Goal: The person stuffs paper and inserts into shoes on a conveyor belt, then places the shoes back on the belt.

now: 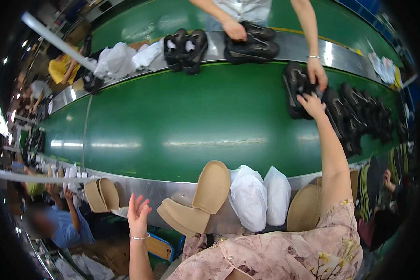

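Note:
My right hand [313,105] reaches far over the green conveyor belt [182,115] and touches a pair of black shoes [292,91] near their openings. Whether its fingers grip a shoe cannot be made out. A co-worker's hand [316,74] is at the same pair from the far side. My left hand [138,213] is raised above the near metal ledge [150,190], palm turned up, with nothing in it. To its right lie a stack of tan insole-shaped pieces [183,217] and a single tan piece [211,187] overlapping the stack.
Two white paper-wrapped bundles [248,197] and more tan pieces [303,208] sit on the near ledge. Several black shoes [360,108] crowd the belt at right. Across it, black shoes [185,50] and white crumpled paper [115,59] line the far ledge. A seated person [68,227] is at left.

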`<action>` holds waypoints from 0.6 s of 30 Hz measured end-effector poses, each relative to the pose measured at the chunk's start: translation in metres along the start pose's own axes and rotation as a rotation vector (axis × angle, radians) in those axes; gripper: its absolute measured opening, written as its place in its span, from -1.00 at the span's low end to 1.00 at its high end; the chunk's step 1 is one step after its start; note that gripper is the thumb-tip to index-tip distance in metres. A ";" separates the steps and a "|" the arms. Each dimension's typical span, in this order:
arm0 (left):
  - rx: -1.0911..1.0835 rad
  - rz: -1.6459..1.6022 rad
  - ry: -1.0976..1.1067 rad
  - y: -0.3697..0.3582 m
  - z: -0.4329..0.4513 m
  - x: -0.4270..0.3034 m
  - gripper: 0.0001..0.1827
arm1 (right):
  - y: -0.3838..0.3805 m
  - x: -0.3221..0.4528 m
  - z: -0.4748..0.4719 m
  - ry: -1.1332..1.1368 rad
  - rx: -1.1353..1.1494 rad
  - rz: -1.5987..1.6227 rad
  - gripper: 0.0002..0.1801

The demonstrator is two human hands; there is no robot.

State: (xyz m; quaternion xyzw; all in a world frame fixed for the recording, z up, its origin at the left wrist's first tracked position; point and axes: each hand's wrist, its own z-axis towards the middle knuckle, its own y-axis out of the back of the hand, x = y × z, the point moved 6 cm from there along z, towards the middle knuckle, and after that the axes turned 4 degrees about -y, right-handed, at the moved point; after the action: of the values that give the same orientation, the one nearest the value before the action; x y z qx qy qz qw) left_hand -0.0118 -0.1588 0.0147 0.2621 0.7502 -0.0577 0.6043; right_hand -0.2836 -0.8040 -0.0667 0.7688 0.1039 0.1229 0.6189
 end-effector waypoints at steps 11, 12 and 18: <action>0.086 -0.109 -0.062 0.001 0.003 0.011 -0.40 | 0.021 0.002 -0.139 0.254 -0.111 0.280 -0.59; 0.115 -0.127 -0.068 -0.003 0.005 0.012 -0.40 | 0.034 0.019 -0.161 0.287 -0.173 0.328 -0.60; 0.227 -0.159 -0.156 -0.015 0.010 -0.007 -0.41 | 0.054 0.035 -0.177 0.353 -0.189 0.277 -0.55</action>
State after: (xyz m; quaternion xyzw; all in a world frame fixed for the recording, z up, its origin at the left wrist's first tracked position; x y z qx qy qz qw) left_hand -0.0095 -0.1779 0.0154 0.2631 0.7079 -0.2099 0.6209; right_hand -0.3067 -0.6403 0.0242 0.6811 0.0920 0.3483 0.6374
